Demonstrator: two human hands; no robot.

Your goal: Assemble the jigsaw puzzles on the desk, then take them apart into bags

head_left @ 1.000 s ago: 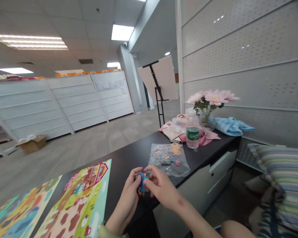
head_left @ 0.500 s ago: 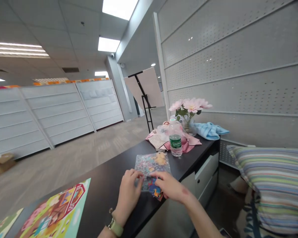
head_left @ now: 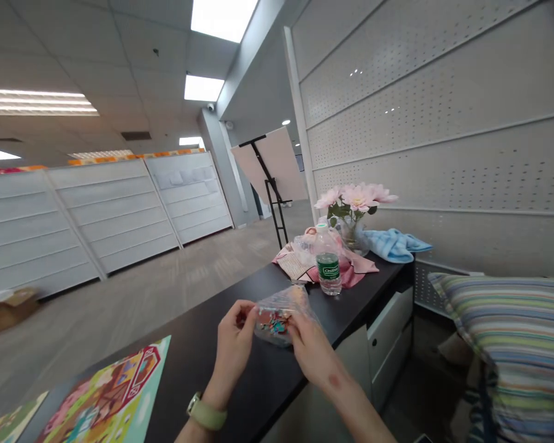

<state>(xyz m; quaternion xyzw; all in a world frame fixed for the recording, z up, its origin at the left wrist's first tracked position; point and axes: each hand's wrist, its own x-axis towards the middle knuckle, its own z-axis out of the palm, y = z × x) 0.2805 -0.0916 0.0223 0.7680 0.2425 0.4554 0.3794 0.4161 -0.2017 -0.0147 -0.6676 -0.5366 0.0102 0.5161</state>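
Note:
A clear plastic bag (head_left: 284, 299) is raised at its near end, above the dark tabletop. Colourful small pieces (head_left: 275, 322), which look like jigsaw pieces, show through its gaping mouth. My left hand (head_left: 234, 335) wears a watch with a pale green band and pinches the bag's left edge. On the opposite side, my right hand (head_left: 310, 346) is closed on the bag's right edge. Its fingertips are partly hidden by the plastic, so I cannot tell whether they also hold a piece. The far part of the bag still rests on the table.
Just beyond the bag stands a water bottle (head_left: 329, 264). Behind it lie a pink cloth (head_left: 357, 266), a vase with pink flowers (head_left: 357, 200) and a blue cloth (head_left: 392, 244). A colourful picture board (head_left: 115, 394) lies to the left. A striped cushion (head_left: 512, 344) is at right.
The bag's near end has been lifted and its mouth spread. The cluster of colourful pieces under my right hand no longer shows outside the bag; pieces now show in its mouth.

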